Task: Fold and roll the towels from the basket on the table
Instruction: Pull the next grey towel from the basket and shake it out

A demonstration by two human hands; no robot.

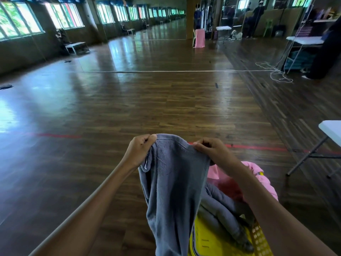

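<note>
A grey towel (173, 182) is held up in the air in front of the body, above the wooden floor (129, 108) and just left of the yellow basket (258, 239). Its top hem is pinched at two places: by the left hand (142, 150) at one end, fingers curled over the edge, and by the right hand (212, 152) a short way along, thumb and fingers closed on the cloth. Between the hands the hem is drawn nearly taut; below them the towel hangs in loose vertical folds, with its lower end out of frame. The cloth is judged soft, limp and light, with a terry nap that is unlikely to slip. No shape will be kept unless it is supported, so the corners or hem are judged the best hold, with the hands spread wider to open it flat. A second grey towel (221, 209) lies crumpled in the basket, and a pink towel (258, 174) is draped over its far rim. A white folding worktop (332, 130) is noted at the right edge, well apart from the held towel; folding is not yet begun.
</note>
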